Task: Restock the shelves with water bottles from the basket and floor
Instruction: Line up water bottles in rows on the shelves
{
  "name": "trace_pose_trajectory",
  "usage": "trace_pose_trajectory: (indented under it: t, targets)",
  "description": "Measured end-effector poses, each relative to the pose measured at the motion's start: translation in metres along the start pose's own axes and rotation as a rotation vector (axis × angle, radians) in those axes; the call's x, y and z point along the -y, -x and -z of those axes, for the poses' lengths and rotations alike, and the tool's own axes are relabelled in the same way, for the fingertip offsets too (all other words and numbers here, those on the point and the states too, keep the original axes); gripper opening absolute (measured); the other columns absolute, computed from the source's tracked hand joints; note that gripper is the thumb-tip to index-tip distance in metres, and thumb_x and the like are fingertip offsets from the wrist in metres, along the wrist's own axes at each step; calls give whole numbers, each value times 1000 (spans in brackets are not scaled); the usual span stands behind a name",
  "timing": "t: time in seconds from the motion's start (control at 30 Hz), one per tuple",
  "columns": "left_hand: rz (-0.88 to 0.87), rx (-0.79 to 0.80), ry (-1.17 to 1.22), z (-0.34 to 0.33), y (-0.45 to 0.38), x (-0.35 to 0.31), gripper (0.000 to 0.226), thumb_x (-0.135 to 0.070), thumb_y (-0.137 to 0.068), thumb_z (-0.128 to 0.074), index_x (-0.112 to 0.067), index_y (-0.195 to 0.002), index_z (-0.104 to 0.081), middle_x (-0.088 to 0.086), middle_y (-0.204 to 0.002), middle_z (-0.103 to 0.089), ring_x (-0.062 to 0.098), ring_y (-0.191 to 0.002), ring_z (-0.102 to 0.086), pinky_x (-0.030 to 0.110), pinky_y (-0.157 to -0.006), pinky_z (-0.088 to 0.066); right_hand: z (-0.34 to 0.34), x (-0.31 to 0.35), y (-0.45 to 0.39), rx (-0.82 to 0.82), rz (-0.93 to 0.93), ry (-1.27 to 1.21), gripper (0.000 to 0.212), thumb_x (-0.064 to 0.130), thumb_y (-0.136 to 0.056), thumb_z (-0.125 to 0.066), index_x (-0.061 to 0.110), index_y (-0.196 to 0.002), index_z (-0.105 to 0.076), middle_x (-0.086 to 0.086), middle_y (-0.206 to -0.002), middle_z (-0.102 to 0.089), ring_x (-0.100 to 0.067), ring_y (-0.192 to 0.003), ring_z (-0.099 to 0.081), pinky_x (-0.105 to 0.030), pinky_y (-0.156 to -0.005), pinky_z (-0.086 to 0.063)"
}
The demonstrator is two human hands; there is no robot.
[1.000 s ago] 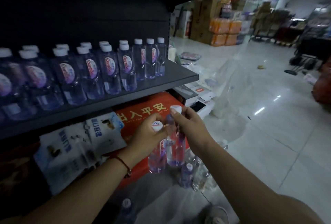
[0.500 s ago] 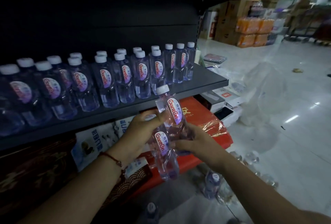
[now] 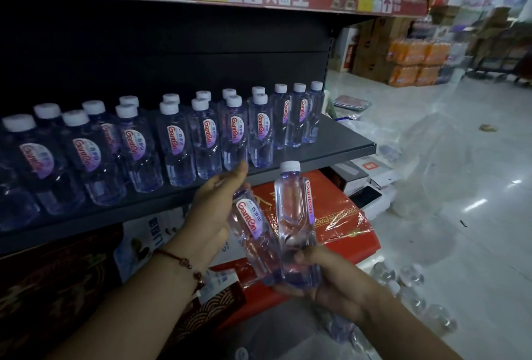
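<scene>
While left hand (image 3: 214,210) grips tilted bottle (image 3: 253,227) | right hand (image 3: 331,282) cups upright bottle (image 3: 293,215) base

The dark shelf (image 3: 339,148) carries upright water bottles (image 3: 207,135) with white caps, standing in two rows from the left edge toward the right; its right end is bare. The pale tiled floor (image 3: 475,230) bears loose clear bottles (image 3: 414,287) near the right, crumpled clear plastic wrap (image 3: 426,158) farther off, and stacked orange packs (image 3: 414,63) at the far end.
</scene>
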State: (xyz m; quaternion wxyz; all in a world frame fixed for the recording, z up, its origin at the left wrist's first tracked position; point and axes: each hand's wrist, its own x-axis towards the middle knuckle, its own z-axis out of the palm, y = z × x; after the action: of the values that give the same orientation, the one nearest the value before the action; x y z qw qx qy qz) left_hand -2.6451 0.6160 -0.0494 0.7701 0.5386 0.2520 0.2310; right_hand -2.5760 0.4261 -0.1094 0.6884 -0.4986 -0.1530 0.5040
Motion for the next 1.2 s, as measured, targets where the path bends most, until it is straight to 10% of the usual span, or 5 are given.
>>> trace_pose_trajectory:
  t: [0.2, 0.37, 0.83, 1.2]
  targets:
    - [-36, 193, -237, -10, 5, 26, 86, -61, -55, -88, -32, -127, -52, -3, -121, -68, 20, -112, -66, 50, -98, -52, 10, 5, -6, -19, 42, -153, 58, 10, -68, -71, 3, -125, -64, -28, -130, -61, -48, -120, -57, -58, -104, -45]
    - [24, 238, -386, -16, 3, 51, 54, -33, -83, -80, -35, -125, -47, -11, -111, -71, 4, -90, -74, 25, -74, -58, 9, 11, -9, -56, 36, -45, 77, 25, -63, -75, 10, -135, -53, -23, -128, -64, -43, -120, -60, -51, -101, -47]
    - [-298, -7, -471, 1, -39, 2, 51, -29, -80, -83, -33, -123, -55, -13, -100, -71, -7, -81, -68, 12, -64, -47, 9, 100, -98, -392, 335, 605, 37, 16, -77, -79, 11, -111, -65, 1, -96, -75, -6, -80, -72, -19, -70, -54]
    - [-328, -15, -385, -6, -41, 1, 50, -37, -80, -83, -45, -121, -55, -24, -99, -72, -10, -86, -67, 16, -70, -49, 39, 141, -206, -664, 364, 884, 32, 4, -76, -81, 6, -104, -65, -6, -98, -68, -22, -89, -65, -38, -87, -54]
